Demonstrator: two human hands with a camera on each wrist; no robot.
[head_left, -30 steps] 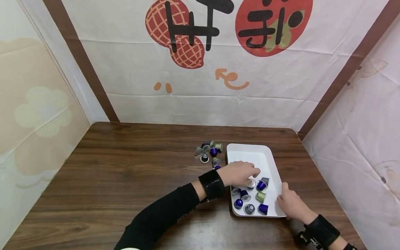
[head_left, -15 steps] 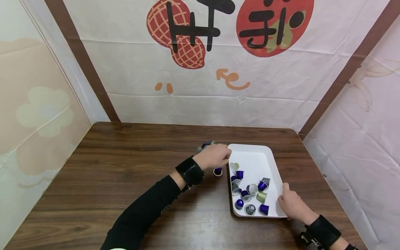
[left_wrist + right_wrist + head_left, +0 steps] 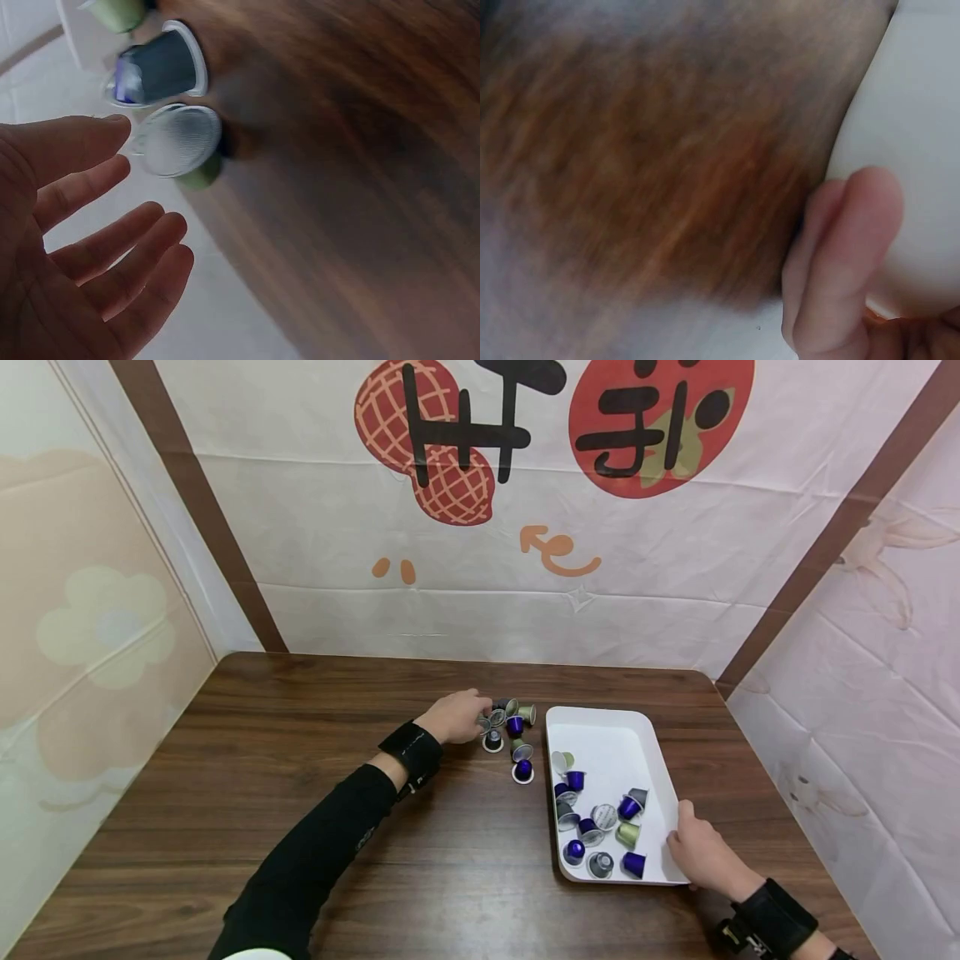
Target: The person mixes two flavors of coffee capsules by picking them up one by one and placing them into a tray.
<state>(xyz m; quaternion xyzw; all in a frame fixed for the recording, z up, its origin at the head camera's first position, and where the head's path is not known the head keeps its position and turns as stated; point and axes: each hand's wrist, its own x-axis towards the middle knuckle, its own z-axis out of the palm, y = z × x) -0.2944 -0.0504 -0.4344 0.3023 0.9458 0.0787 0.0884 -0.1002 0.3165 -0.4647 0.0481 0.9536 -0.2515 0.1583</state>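
Observation:
My left hand (image 3: pixel 452 717) reaches to the left side of a loose cluster of coffee capsules on the table. In the left wrist view, the left hand (image 3: pixel 67 277) has its fingers apart and holds nothing. Just past its fingertips lie a green capsule (image 3: pixel 180 142) with a silver lid and a dark capsule (image 3: pixel 157 71). My right hand (image 3: pixel 705 852) grips the near right edge of a white tray (image 3: pixel 600 739). The right wrist view shows its thumb and fingers at the tray wall (image 3: pixel 922 135). Several capsules, including a light green capsule (image 3: pixel 627 835), lie in the tray's nearer part.
On the wooden table (image 3: pixel 337 760), a blue capsule (image 3: pixel 523 769) stands between the cluster and the tray. A printed cloth (image 3: pixel 450 618) hangs behind the table's far edge. Another cloth (image 3: pixel 862 710) hangs at the right.
My left hand has moved left and away from over the tray to the loose cluster. More capsules now show along the tray's left side. The right hand has stayed at the tray edge.

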